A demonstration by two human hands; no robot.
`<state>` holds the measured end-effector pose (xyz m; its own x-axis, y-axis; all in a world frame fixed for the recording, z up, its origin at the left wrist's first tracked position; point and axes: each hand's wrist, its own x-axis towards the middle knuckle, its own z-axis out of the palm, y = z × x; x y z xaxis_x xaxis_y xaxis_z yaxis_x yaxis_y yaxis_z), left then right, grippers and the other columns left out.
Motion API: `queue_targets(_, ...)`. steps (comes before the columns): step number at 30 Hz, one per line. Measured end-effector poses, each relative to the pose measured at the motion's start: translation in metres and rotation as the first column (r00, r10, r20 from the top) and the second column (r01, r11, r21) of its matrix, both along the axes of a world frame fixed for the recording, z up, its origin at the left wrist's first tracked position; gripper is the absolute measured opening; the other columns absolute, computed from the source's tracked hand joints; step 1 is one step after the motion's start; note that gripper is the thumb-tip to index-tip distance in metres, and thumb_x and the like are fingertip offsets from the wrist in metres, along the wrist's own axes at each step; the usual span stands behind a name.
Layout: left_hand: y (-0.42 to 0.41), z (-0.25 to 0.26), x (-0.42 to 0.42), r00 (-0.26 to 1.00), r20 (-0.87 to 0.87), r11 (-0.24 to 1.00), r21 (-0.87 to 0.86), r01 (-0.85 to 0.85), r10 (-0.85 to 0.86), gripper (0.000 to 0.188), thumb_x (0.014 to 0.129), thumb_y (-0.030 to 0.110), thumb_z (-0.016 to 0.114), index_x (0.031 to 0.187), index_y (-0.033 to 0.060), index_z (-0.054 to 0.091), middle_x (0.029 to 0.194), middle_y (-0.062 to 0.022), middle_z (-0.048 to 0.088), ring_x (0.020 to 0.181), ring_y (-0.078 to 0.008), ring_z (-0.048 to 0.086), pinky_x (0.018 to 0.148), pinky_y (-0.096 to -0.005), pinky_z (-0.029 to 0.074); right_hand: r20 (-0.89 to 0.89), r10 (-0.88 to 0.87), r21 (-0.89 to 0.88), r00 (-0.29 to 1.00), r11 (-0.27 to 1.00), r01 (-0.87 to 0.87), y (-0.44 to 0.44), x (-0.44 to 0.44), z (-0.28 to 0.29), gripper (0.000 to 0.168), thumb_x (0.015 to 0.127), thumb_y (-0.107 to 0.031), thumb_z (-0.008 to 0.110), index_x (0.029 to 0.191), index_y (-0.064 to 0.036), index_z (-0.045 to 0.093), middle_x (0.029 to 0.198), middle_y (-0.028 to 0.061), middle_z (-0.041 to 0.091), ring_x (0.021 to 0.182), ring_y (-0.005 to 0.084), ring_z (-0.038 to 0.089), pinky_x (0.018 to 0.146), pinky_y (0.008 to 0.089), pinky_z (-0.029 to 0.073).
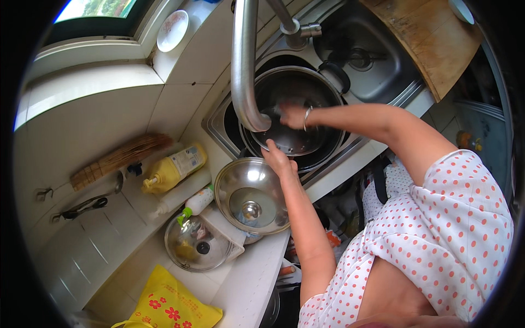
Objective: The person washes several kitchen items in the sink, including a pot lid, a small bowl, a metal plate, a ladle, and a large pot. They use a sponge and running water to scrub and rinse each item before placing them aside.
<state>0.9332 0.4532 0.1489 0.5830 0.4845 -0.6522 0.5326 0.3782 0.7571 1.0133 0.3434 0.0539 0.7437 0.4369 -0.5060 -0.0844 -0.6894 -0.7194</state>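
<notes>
A large dark pan (334, 143) with black side handles sits over the left basin of the steel sink. Inside it a dark, round, rimmed vessel (301, 141) is tilted. My left hand (280, 159) grips the near-left rim of that vessel, thumb on top. Blurred by motion, my right hand (292, 115) lies over its inner face, pressing a pale cloth or pad (292, 102); its exact kind cannot be told. A bracelet circles my right wrist. The steel faucet (246, 82) arches over the pan's left side.
A steel lid (221, 194) and a glass lid (174, 250) lie left of the sink. Beside the wall are a yellow pump bottle (176, 166) and a green-topped bottle (200, 201). A wooden cutting board (434, 45) covers the right basin's far edge. A yellow bag (176, 301) lies lower left.
</notes>
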Motion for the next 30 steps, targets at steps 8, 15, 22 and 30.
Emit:
queue_targets(8,0.033,0.035,-0.019,0.991,0.129,0.986,-0.168,-0.002,0.024,0.04,0.097,0.029,0.036,0.118,-0.0031,0.045,0.113,-0.0172,0.055,0.096,-0.0301,0.059,0.08,-0.0441,0.052,0.098,0.571,0.25,0.815,0.779,-0.575,-0.054,-0.048,0.079,0.067,0.085,-0.027,0.048,0.138,0.005,0.021,0.144,0.0247,0.021,0.135,0.0335,0.021,0.111,0.0378,0.018)
queue_targets(15,0.011,0.056,-0.016,0.997,0.074,0.996,-0.083,-0.011,0.018,0.041,0.094,0.034,0.046,0.117,0.0003,0.046,0.109,-0.0139,0.055,0.095,-0.0274,0.058,0.079,-0.0419,0.05,-0.044,0.19,0.594,0.981,0.795,-0.127,0.008,-0.06,0.126,0.07,0.084,-0.03,0.047,0.136,0.009,0.022,0.137,0.0303,0.032,0.129,0.0355,0.032,0.106,0.0373,0.025)
queue_targets(22,0.01,0.089,-0.022,0.969,0.239,0.998,0.028,0.056,-0.061,0.039,0.096,0.024,0.04,0.125,-0.002,0.039,0.115,-0.0167,0.053,0.097,-0.0264,0.058,0.081,-0.0392,0.051,0.385,0.538,-0.069,0.75,0.827,-0.558,-0.077,-0.043,0.089,0.054,0.077,-0.01,0.051,0.127,0.005,0.04,0.139,0.0216,0.033,0.133,0.0389,0.023,0.11,0.0429,0.019)
queue_targets(30,0.005,0.117,-0.015,0.843,0.435,0.87,0.488,0.074,-0.316,0.044,0.092,0.011,0.045,0.135,0.004,0.035,0.112,-0.0093,0.053,0.096,-0.018,0.053,0.083,-0.0314,0.047,0.394,0.486,0.071,0.78,0.83,-0.553,-0.057,-0.072,0.102,0.051,0.085,-0.027,0.055,0.13,-0.009,0.038,0.146,0.0139,0.024,0.134,0.0369,0.021,0.108,0.0494,0.021)
